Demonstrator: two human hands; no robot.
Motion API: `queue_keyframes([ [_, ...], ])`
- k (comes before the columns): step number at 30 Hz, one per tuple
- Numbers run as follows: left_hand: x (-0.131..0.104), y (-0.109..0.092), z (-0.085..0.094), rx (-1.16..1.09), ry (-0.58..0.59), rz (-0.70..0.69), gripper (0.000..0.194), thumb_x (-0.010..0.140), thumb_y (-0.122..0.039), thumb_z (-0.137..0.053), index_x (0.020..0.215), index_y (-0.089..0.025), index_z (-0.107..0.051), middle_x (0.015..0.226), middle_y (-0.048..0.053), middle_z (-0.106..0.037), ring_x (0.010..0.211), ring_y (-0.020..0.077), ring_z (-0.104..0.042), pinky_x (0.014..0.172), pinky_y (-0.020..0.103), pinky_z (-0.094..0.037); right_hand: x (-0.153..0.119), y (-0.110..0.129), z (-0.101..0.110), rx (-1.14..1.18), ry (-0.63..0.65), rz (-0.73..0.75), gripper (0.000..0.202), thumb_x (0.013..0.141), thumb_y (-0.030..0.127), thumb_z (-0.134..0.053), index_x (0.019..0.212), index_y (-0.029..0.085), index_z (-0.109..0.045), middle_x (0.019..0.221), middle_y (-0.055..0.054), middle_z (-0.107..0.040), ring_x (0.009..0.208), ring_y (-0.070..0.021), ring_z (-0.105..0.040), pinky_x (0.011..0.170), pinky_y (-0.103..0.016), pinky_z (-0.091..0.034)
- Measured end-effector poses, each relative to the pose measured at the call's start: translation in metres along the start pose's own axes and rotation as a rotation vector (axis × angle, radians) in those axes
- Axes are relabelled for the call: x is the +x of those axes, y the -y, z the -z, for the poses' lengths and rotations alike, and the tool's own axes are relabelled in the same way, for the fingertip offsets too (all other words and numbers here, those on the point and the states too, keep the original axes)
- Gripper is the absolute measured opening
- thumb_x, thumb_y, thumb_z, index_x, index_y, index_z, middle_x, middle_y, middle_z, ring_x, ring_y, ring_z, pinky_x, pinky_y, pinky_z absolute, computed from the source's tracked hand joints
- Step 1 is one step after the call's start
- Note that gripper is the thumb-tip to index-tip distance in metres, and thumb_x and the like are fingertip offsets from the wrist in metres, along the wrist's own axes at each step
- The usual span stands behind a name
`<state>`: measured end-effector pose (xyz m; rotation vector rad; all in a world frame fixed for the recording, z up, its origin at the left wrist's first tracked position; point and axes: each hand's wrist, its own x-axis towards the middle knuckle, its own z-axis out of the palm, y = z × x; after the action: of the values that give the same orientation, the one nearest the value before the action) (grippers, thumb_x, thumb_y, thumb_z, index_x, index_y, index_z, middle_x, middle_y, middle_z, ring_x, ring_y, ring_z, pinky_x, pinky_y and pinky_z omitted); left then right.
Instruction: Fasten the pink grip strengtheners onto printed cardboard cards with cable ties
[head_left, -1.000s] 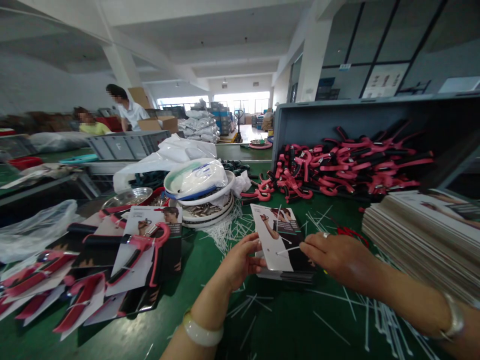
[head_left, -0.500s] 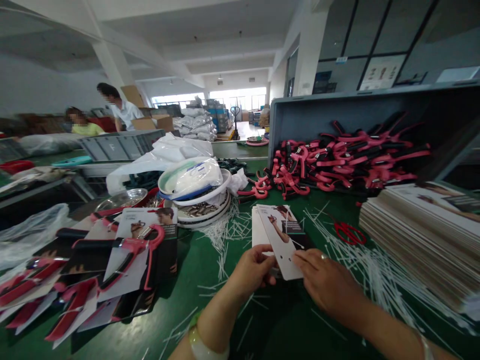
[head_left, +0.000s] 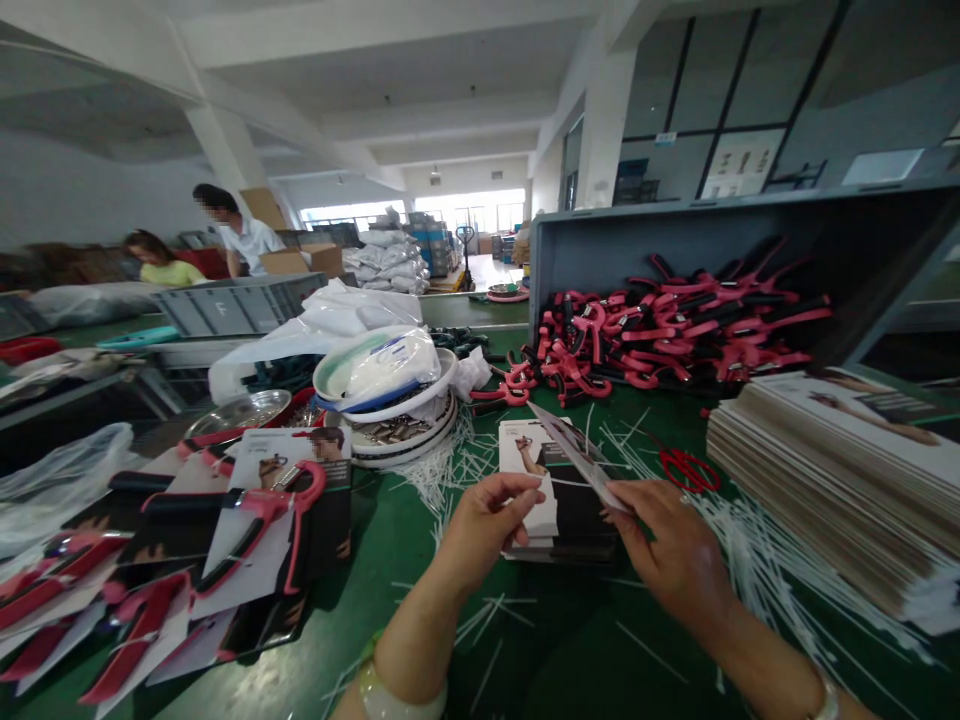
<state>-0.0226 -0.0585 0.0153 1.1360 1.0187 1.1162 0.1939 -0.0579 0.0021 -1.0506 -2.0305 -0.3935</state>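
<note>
My right hand [head_left: 671, 545] grips a printed backing card [head_left: 574, 450] by its lower end, turned nearly edge-on. The fingers of my left hand [head_left: 487, 520] are pinched together just left of the card. A thin white cable tie [head_left: 566, 484] runs from those fingertips to the card. Beneath both hands lies a stack of the same cards [head_left: 529, 520], printed white and black with a picture of an arm. On the left, several pink-and-black hand grips [head_left: 277, 510] lie on cards, at least some fastened with white ties.
A grey crate [head_left: 720, 215] on its side spills pink hand grips [head_left: 675, 330]. A tall card stack [head_left: 817, 490] stands right, beside red-handled scissors [head_left: 688, 470] and loose cable ties [head_left: 757, 560]. Bowls [head_left: 382, 370] with metal parts stand left of centre. Two people work at the back left.
The held card has been lifted off the stack and turned from face-up to nearly edge-on. My left hand has come away from the card's edge, with the tie at its fingertips.
</note>
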Motion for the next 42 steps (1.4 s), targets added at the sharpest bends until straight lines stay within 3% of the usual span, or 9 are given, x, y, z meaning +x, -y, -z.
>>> queue_keyframes([
  [6,0.014,0.005,-0.038,-0.210,-0.174,-0.225,0.028,0.071,-0.039,-0.068,0.086,-0.018,-0.058,0.096,0.002,-0.062,0.059,0.0047,-0.053,0.044,0.014,-0.039,0.006,0.005,0.003,0.096,-0.102,-0.156,0.018,0.088,0.027,-0.049,0.095,0.015,-0.062,0.087,-0.009,-0.065,0.083,-0.0197,-0.060,0.075,-0.033,-0.048],
  [9,0.019,0.002,-0.052,-0.263,-0.113,-0.275,0.029,0.078,-0.041,-0.061,0.095,-0.018,-0.059,0.097,0.004,-0.063,0.062,0.0053,-0.054,0.049,0.014,-0.042,0.008,0.004,0.005,0.119,-0.127,-0.195,0.018,0.088,0.028,-0.051,0.092,0.015,-0.062,0.085,-0.008,-0.065,0.082,-0.0192,-0.060,0.075,-0.032,-0.048],
  [12,0.020,-0.004,-0.062,-0.248,-0.080,-0.292,0.033,0.079,-0.046,-0.058,0.086,-0.014,-0.063,0.082,0.004,-0.063,0.058,0.0057,-0.053,0.049,0.015,-0.042,0.008,0.004,0.006,0.142,-0.119,-0.216,0.019,0.088,0.030,-0.050,0.091,0.016,-0.063,0.086,-0.008,-0.065,0.083,-0.0193,-0.060,0.075,-0.032,-0.047],
  [17,0.024,-0.002,-0.070,-0.424,-0.045,-0.232,0.042,0.075,-0.056,-0.056,0.087,-0.015,-0.061,0.074,0.000,-0.061,0.055,0.0061,-0.055,0.051,0.018,-0.047,0.007,0.006,0.006,0.173,-0.149,-0.351,0.021,0.087,0.034,-0.051,0.089,0.017,-0.063,0.083,-0.006,-0.064,0.075,-0.0171,-0.060,0.068,-0.028,-0.047],
  [22,0.026,0.011,-0.070,-0.296,0.225,0.045,0.050,0.064,-0.057,-0.066,0.087,-0.013,-0.059,0.058,-0.003,-0.057,0.044,0.0049,-0.051,0.044,0.017,-0.042,0.003,0.006,0.005,0.202,-0.132,-0.427,0.021,0.086,0.036,-0.052,0.085,0.018,-0.064,0.079,-0.003,-0.064,0.071,-0.0160,-0.059,0.065,-0.027,-0.046],
  [27,0.028,0.012,-0.067,-0.270,0.238,0.087,0.048,0.060,-0.056,-0.069,0.076,-0.015,-0.053,0.058,-0.003,-0.060,0.043,0.0044,-0.050,0.045,0.017,-0.042,-0.003,0.005,0.003,0.215,-0.116,-0.437,0.020,0.085,0.037,-0.054,0.087,0.019,-0.063,0.082,-0.003,-0.064,0.072,-0.0166,-0.060,0.066,-0.028,-0.047],
  [32,0.031,0.011,-0.063,-0.275,0.262,0.090,0.048,0.059,-0.056,-0.070,0.075,-0.014,-0.054,0.055,-0.004,-0.058,0.042,0.0040,-0.049,0.046,0.017,-0.042,-0.003,0.006,0.002,0.204,-0.106,-0.407,0.020,0.085,0.037,-0.053,0.087,0.019,-0.064,0.082,-0.005,-0.064,0.072,-0.0178,-0.060,0.067,-0.029,-0.048],
  [36,0.034,0.014,-0.061,-0.281,0.247,0.071,0.047,0.061,-0.057,-0.068,0.075,-0.014,-0.054,0.054,-0.005,-0.056,0.038,0.0027,-0.045,0.041,0.016,-0.038,-0.004,0.006,0.001,0.171,-0.094,-0.276,0.019,0.086,0.034,-0.052,0.092,0.019,-0.063,0.086,-0.006,-0.065,0.079,-0.0194,-0.061,0.072,-0.032,-0.049],
  [42,0.030,0.014,-0.058,-0.333,0.076,0.021,0.050,0.061,-0.058,-0.068,0.080,-0.018,-0.046,0.064,-0.006,-0.054,0.037,0.0018,-0.044,0.038,0.014,-0.037,-0.004,0.004,-0.006,0.099,0.003,-0.052,0.018,0.088,0.026,-0.050,0.099,0.016,-0.059,0.090,-0.008,-0.064,0.087,-0.0202,-0.059,0.077,-0.034,-0.048],
])
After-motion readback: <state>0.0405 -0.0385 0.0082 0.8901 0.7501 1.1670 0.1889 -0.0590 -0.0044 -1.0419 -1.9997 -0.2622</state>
